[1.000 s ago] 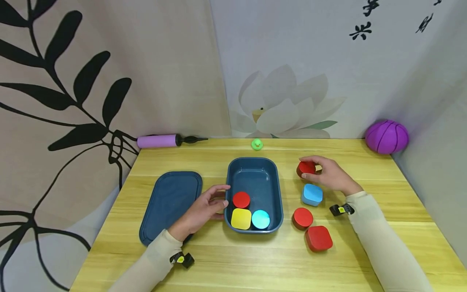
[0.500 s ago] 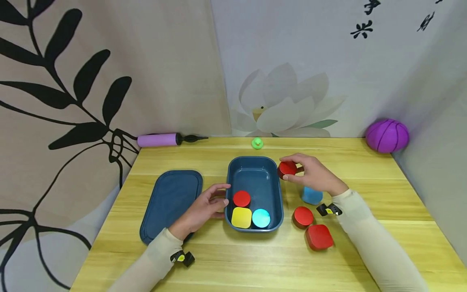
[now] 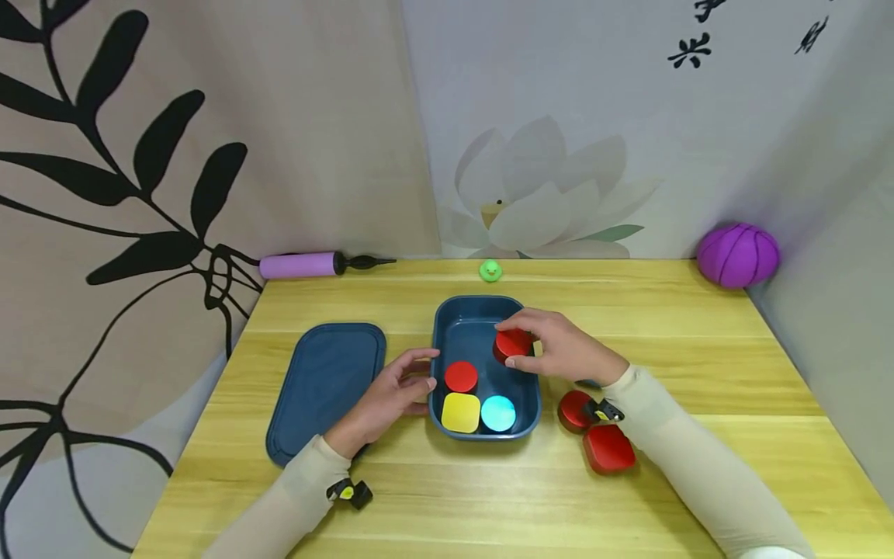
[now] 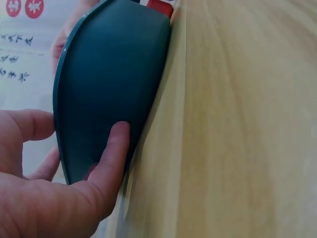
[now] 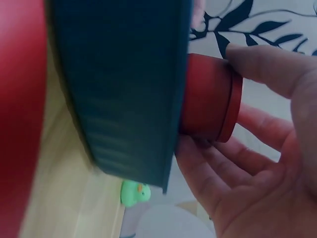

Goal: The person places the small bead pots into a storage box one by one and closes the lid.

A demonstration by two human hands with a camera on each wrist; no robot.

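Note:
My right hand (image 3: 569, 348) pinches a small red round lidded box (image 3: 513, 345) between thumb and fingers, over the right part of a dark blue rectangular container (image 3: 486, 304). In the right wrist view this red box (image 5: 210, 96) shows a lid seam and is partly hidden behind the container's wall. Resting against the container's left side is my left hand (image 3: 384, 400), its fingertips at the rim and the thumb on the outer wall (image 4: 111, 74). Inside the container lie another red round box (image 3: 461, 376), a yellow square one (image 3: 461, 412) and a light blue round one (image 3: 498, 414).
Right of the container are a red round box (image 3: 575, 411) and a red square one (image 3: 610, 449); a blue one is mostly hidden by my right wrist. A dark blue lid (image 3: 327, 388) lies left. Behind stand a purple pump (image 3: 299, 265), green duck (image 3: 490, 270) and purple ball (image 3: 738, 255).
My right hand has carried the red round box leftward from the table's right side to over the container. The left hand has stayed at the container's side.

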